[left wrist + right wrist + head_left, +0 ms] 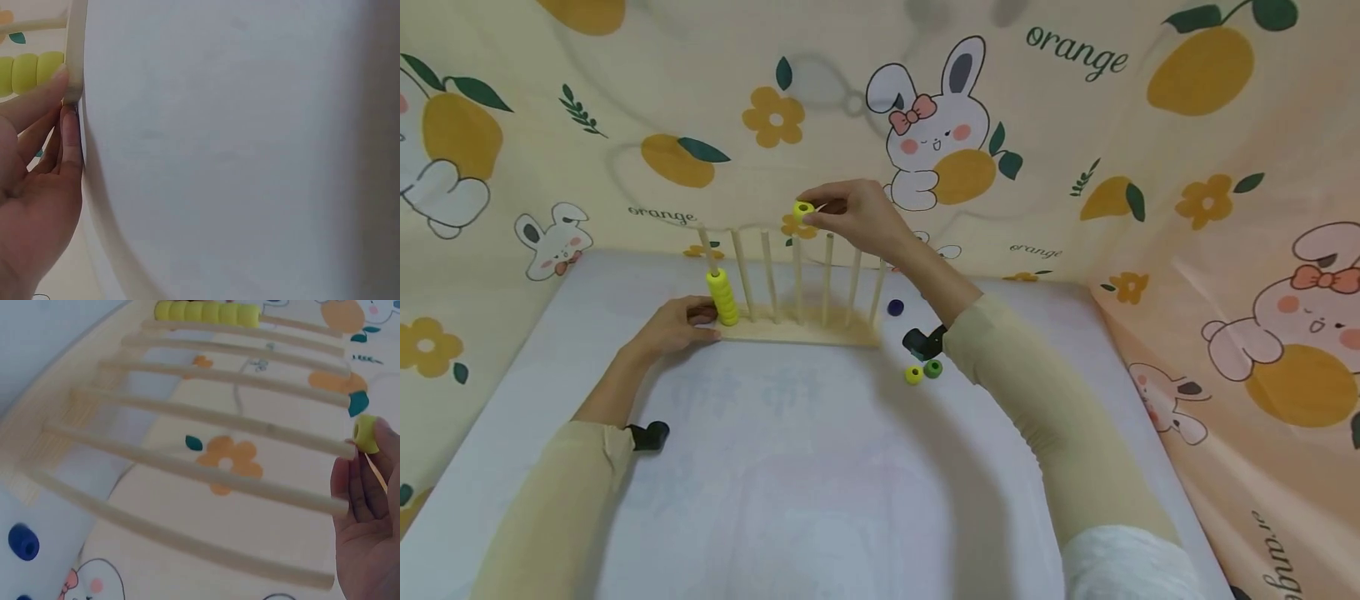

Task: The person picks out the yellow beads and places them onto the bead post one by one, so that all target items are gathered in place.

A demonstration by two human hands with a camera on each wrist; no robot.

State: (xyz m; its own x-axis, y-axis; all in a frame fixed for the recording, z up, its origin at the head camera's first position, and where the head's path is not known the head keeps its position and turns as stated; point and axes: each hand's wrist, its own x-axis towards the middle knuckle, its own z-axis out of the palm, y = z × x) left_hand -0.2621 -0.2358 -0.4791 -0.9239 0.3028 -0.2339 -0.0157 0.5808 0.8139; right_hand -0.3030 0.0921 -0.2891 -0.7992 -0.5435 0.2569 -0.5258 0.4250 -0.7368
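A wooden rack [801,335] with a row of upright pegs stands toward the back of the table. Several yellow beads [723,298] are stacked on its leftmost peg, whose top sticks out bare above them. My left hand [676,325] holds the left end of the base, thumb and fingers around it just beside that stack. Above the pegs, my right hand [867,218] pinches a single yellow bead [367,434] between thumb and fingers. In the right wrist view this bead is near the peg tips, and the other pegs are bare.
Right of the rack lie a dark blue bead [896,307], a loose yellow bead [913,375] and a green bead [933,368]. A black wrist camera [922,342] overlaps that area. Behind the white table [790,500] hangs a patterned cloth [842,50].
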